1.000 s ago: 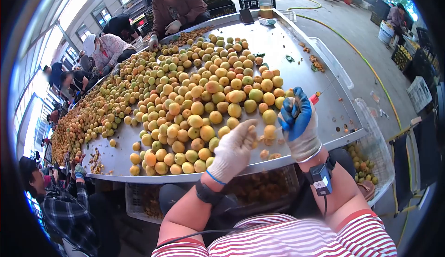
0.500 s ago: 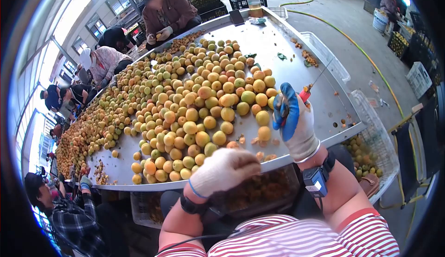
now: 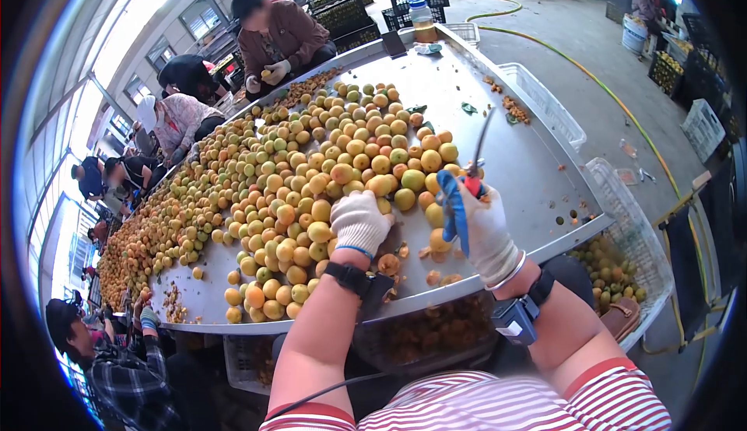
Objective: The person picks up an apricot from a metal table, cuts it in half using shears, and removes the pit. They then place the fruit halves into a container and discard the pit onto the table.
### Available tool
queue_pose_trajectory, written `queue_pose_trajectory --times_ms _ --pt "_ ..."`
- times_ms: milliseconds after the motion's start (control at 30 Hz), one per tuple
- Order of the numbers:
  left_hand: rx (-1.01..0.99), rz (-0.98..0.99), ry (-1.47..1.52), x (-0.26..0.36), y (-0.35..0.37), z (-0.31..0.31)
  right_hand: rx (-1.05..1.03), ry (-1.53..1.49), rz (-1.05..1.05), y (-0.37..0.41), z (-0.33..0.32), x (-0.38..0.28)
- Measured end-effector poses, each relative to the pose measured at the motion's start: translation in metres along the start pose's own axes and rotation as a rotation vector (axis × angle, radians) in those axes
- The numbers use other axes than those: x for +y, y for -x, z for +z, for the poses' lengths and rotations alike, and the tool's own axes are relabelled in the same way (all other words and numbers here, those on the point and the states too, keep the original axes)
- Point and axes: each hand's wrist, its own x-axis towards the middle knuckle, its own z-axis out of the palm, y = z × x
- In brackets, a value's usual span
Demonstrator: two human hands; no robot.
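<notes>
My left hand (image 3: 362,222), in a white knit glove, is on the near part of a heap of round yellow-orange fruit (image 3: 319,233). Its fingers curl down over a fruit at the heap's edge, partly hiding it. My right hand (image 3: 481,233), in a white glove with a blue palm, is closed around the red handle of a knife (image 3: 484,141). The thin, curved blade points up, away from me. One fruit (image 3: 440,240) sits on the metal table just left of my right hand, with bits of peel beside it.
The metal table (image 3: 537,174) has raised rims. Peel scraps and leaves lie along its right side. A jar with a blue lid (image 3: 422,20) stands at the far corner. White crates (image 3: 622,205) sit at the right. Several people work along the table's left side.
My left hand has moved forward from the near table edge onto the fruit heap. My right hand has shifted slightly left and tilted the knife blade more upright.
</notes>
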Motion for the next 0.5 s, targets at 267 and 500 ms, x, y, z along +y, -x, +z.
queue_pose_trajectory --times_ms 267,500 --pt "0.251 0.013 0.448 -0.023 0.031 -0.012 -0.114 0.213 -0.074 0.003 0.004 0.02" --pt "-0.006 -0.051 0.095 -0.008 -0.011 0.007 -0.131 0.374 -0.219 0.001 0.005 0.034"
